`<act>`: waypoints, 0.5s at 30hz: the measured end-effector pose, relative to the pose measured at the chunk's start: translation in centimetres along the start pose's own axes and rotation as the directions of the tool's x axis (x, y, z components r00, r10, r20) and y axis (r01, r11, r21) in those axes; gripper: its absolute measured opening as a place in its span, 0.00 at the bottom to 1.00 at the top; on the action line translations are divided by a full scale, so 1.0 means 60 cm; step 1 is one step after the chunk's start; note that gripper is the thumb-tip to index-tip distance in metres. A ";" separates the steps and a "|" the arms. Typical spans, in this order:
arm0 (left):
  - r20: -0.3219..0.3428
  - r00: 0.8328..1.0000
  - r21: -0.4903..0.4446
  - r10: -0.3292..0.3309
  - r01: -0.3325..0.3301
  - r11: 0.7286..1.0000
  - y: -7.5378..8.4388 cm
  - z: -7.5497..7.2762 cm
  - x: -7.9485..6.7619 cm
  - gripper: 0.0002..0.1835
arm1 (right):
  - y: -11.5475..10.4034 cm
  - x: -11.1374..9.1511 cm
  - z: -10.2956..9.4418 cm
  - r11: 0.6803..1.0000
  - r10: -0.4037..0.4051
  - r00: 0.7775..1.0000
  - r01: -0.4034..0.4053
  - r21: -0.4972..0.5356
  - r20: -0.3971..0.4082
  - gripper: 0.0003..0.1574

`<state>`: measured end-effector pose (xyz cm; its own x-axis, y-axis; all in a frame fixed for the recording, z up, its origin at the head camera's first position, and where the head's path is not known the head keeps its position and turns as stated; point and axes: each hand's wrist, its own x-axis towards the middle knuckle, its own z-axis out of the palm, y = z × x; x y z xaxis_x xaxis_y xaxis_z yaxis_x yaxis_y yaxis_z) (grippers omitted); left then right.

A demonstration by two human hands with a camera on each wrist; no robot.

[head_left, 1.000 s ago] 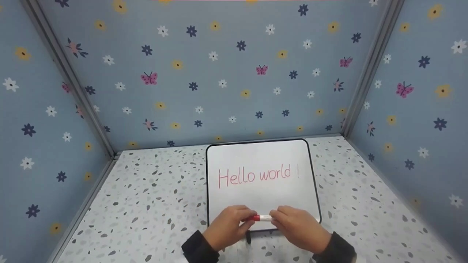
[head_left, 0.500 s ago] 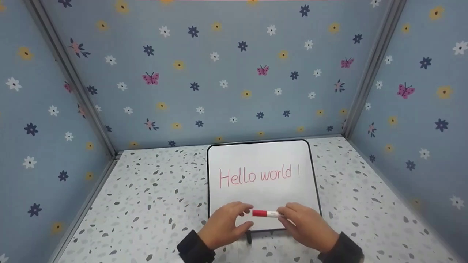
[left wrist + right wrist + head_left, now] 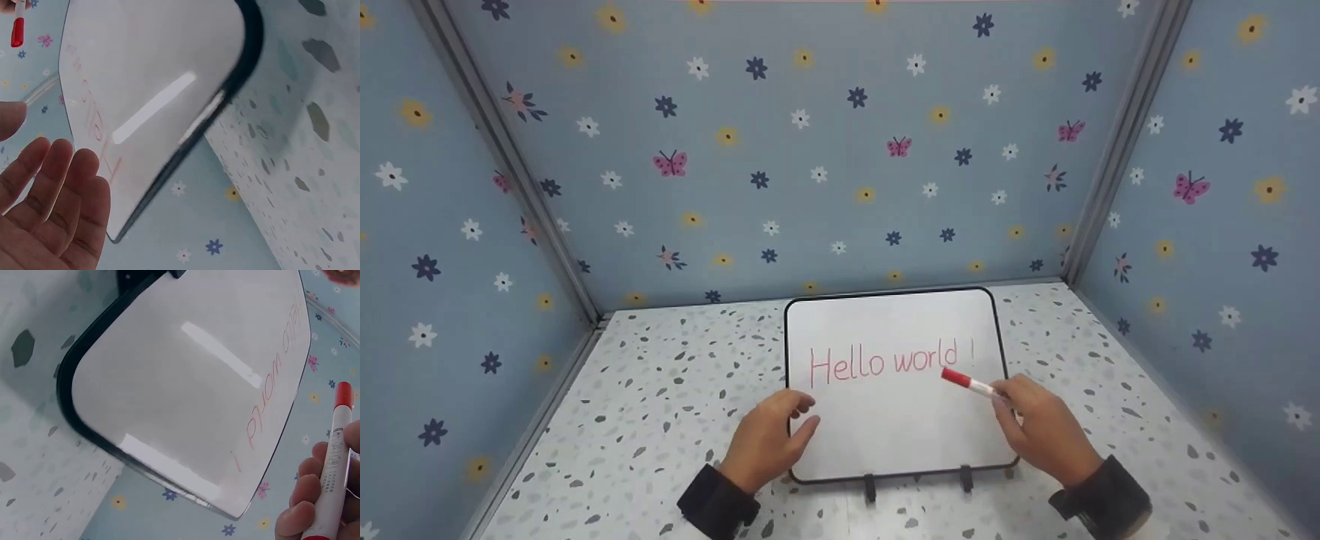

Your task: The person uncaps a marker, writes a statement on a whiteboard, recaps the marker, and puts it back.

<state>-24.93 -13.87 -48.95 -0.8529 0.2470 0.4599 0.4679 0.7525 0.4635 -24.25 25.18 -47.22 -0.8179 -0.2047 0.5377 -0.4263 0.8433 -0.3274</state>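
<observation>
A whiteboard (image 3: 900, 427) with a black frame stands tilted on small black feet, with "Hello world !" written on it in red. My right hand (image 3: 1046, 427) pinches a capped red-and-white marker (image 3: 971, 382) in front of the board's right side. The marker's red cap points up and left in the head view. In the right wrist view the fingers (image 3: 306, 489) wrap behind the marker's white barrel. Near the board's lower left edge is my left hand (image 3: 769, 439), its fingers relaxed and holding nothing. The left wrist view shows its loosely bent fingers (image 3: 62, 185) beside the board.
The speckled white table (image 3: 660, 405) lies under the board. A light blue flowered panel (image 3: 840, 150) rises behind it, with similar panels at the left and right. Grey metal posts (image 3: 510, 165) stand at the corners.
My left hand has let go of the marker's red cap and moved left. My right hand has carried the capped marker to the right and up, and the board's lower edge now shows.
</observation>
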 end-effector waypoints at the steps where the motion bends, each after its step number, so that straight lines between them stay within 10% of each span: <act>1: -0.011 1.000 0.011 -0.024 0.024 1.000 -0.006 -0.001 -0.001 0.08 | 0.007 0.000 -0.002 1.000 0.016 1.000 -0.016 -0.010 -0.013 0.09; 15: -0.049 0.976 0.072 -0.212 0.215 0.974 -0.093 0.002 -0.023 0.15 | 0.093 -0.003 -0.019 0.993 0.079 0.965 -0.099 -0.068 -0.252 0.11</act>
<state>-26.38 -18.34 -52.26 -0.9204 0.0517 0.3875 0.2553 0.8301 0.4957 -26.03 30.46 -48.26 -0.7252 -0.0060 0.6885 -0.3164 0.8911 -0.3254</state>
